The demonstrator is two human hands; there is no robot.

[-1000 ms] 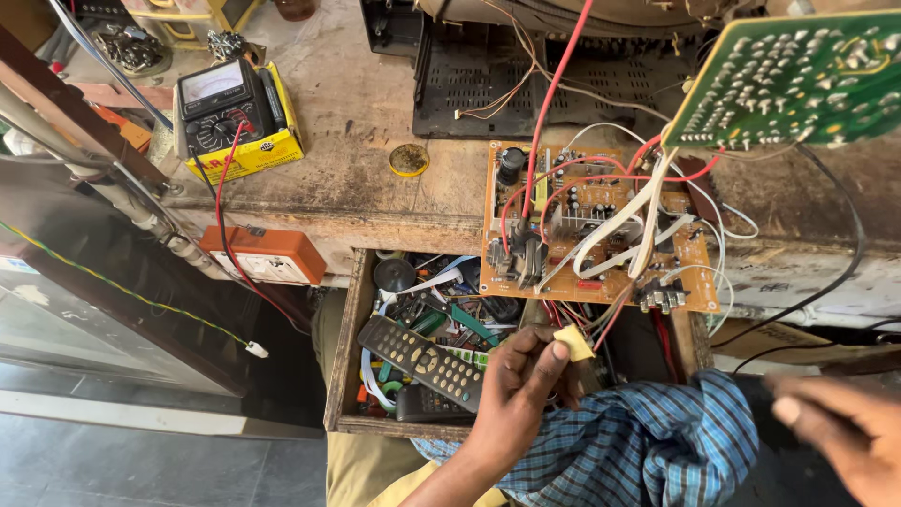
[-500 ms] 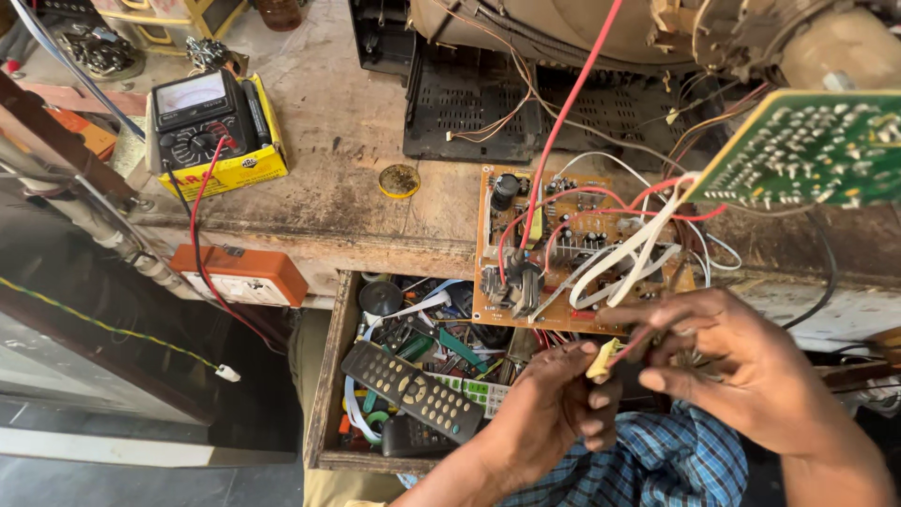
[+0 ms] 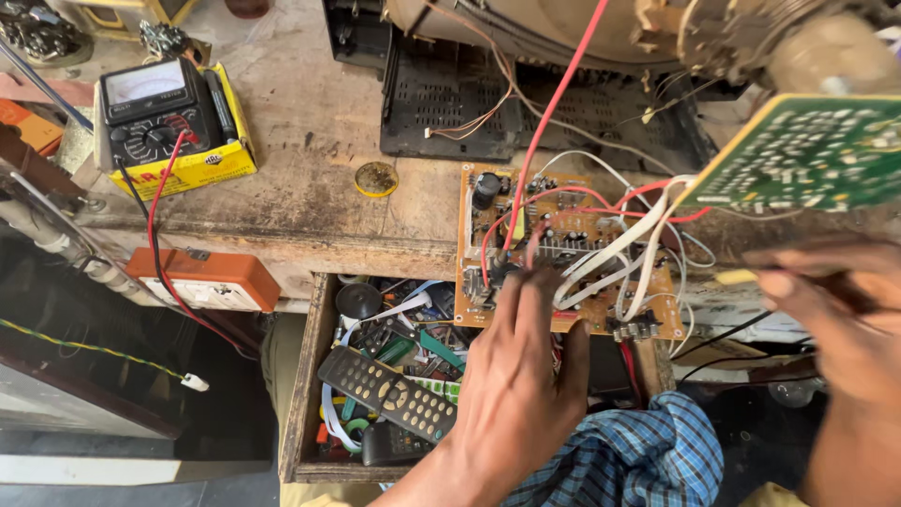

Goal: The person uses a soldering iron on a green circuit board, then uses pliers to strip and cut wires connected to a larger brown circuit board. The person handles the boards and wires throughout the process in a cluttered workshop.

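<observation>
Right hand blurred, its tool indistinct.

An electronics repair workshop, by every sign: scarred wooden bench, analog multimeter on a yellow box, bare brown circuit board trailing red and white wires, opened television casing, drawer crammed with remote controls and spare parts.

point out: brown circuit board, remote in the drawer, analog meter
brown circuit board (image 3: 601,239), head view, on its component side right of the red wire.
remote (image 3: 389,394), head view, on the middle of its button face.
analog meter (image 3: 155,108), head view, on the black body between dial window and knob.
</observation>
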